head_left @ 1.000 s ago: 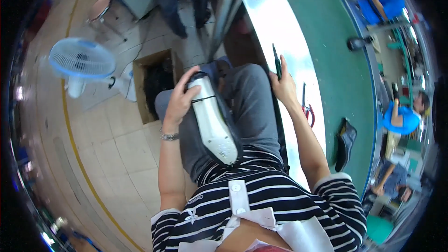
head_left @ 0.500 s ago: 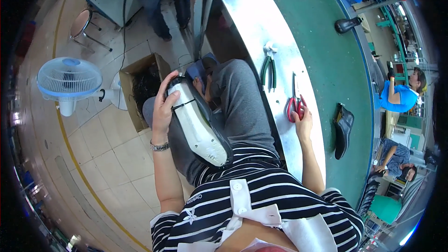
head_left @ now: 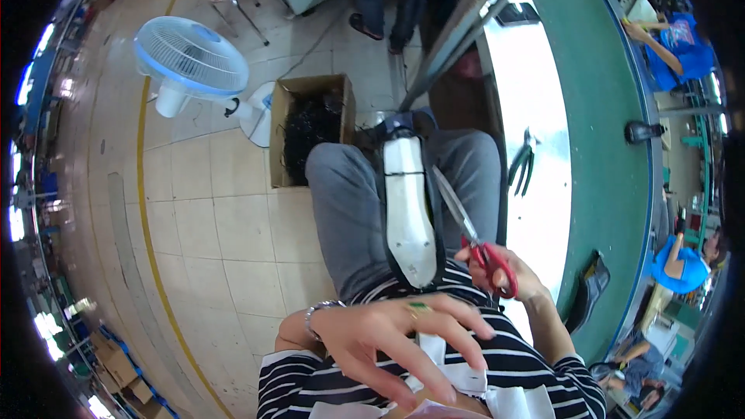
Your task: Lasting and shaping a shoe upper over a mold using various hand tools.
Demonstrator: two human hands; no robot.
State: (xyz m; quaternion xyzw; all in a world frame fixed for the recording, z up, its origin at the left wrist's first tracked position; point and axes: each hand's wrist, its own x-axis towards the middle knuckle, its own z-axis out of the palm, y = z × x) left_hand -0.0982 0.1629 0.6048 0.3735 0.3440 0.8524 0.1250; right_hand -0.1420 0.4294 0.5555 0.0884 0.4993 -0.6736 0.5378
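A dark shoe upper on a last lies between my thighs, its pale metallic underside facing up and a thin black band across it. My left hand is off it, lifted before my chest with the fingers spread and nothing in them. In my right hand are red-handled scissors, gripped by the handles. Their blades point up and to the left, alongside the last's right edge. Green-handled pliers lie on the shiny metal bench top at my right.
An open cardboard box of black scraps stands left of my knees, beside a blue-and-white fan. A metal post rises ahead. On the green surface lies a black shoe. Co-workers sit beyond it.
My left hand has let go of the shoe last and risen toward my chest. The last now lies on my lap. My right hand has lifted the scissors off the bench and brought them leftward.
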